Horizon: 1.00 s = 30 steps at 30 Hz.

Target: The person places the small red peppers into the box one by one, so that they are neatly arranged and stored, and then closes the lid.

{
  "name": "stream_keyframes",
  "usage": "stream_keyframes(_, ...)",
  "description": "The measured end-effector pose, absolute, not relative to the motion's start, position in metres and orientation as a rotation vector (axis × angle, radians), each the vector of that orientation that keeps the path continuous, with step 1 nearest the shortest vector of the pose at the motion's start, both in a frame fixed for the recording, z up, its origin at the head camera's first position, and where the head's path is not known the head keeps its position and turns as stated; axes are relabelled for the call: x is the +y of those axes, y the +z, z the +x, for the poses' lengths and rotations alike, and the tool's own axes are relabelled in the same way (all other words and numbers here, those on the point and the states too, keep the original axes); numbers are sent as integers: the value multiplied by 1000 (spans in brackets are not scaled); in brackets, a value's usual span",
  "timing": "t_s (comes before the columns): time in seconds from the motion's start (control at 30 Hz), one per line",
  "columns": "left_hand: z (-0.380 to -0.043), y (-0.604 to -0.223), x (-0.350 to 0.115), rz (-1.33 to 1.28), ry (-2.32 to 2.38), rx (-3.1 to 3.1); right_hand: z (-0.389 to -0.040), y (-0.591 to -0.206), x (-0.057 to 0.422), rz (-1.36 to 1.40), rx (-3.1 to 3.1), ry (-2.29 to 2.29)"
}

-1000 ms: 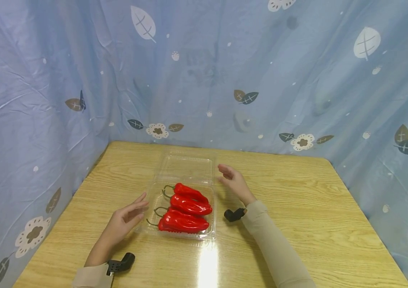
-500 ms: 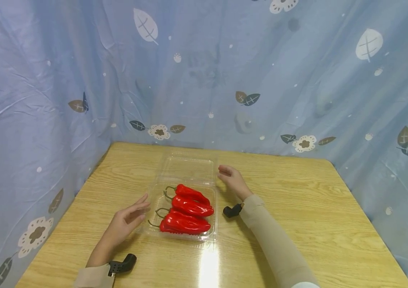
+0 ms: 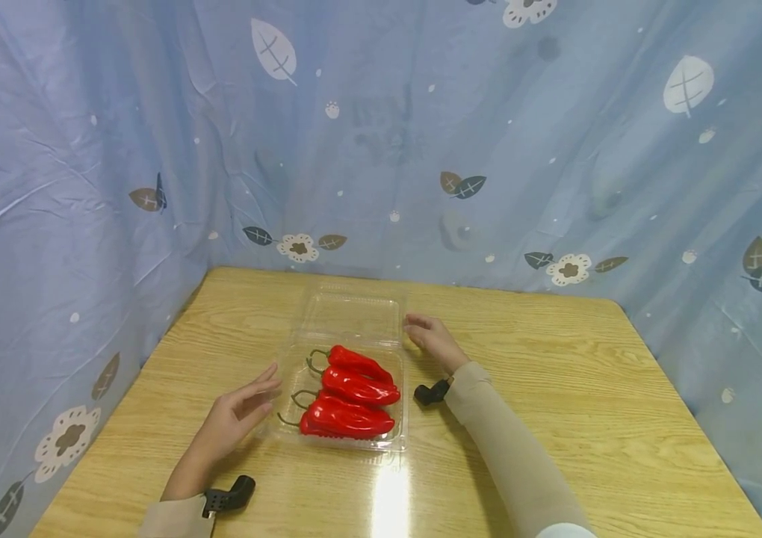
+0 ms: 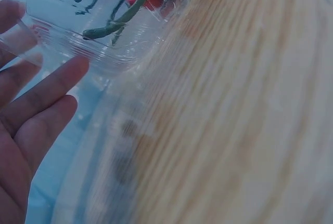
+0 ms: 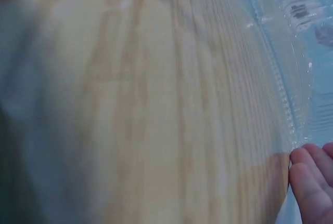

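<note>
Several glossy red peppers point(image 3: 357, 386) with curled green stems lie side by side in a clear plastic clamshell box point(image 3: 381, 446). Its lid point(image 3: 352, 314) is folded back flat toward the curtain. At the box's left side is my left hand point(image 3: 229, 418), fingers extended and thumb apart. The left wrist view shows its fingertips right by the plastic rim, close to the green stems point(image 4: 112, 29); contact is hard to judge. My right hand point(image 3: 436, 342) is at the lid's right edge near the hinge. In the right wrist view its gently bent fingertips point(image 5: 307, 156) meet the clear edge.
A wood-grain table point(image 3: 542, 388) carries the box. Behind it and on both sides hangs a blue curtain point(image 3: 381, 149) with leaf and flower prints. A black wrist camera point(image 3: 229, 495) is on the left sleeve, another point(image 3: 432, 392) on the right.
My right hand has come slightly toward me and left, closer to the lid's edge. The left hand and the peppers stay in place; the head view has shifted slightly.
</note>
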<state>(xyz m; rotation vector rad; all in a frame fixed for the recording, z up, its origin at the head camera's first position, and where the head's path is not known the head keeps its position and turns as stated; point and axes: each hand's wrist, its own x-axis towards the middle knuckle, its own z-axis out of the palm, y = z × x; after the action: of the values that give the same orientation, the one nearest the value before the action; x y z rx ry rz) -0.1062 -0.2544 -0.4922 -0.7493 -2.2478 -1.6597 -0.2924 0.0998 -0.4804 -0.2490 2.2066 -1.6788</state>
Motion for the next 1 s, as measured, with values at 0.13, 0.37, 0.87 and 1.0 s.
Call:
stream_keyframes(0.13,-106,-494,-254,-731,-1664,-2263,-294,-484,100,-268,2105,-1747)
stream_keyframes(0.37,-105,-495,-253,-682,-1644,-2303,-293,-484,99,-268,2078,-1781)
stream_keyframes(0.87,-105,-494,-253,-678,-1658,-2301,-290,-470,99,-416,2173,-1828)
stream_keyframes(1.0,-106,-493,-254,-689,-1667,-2281,-291,-466,98,-439,2198,-1856)
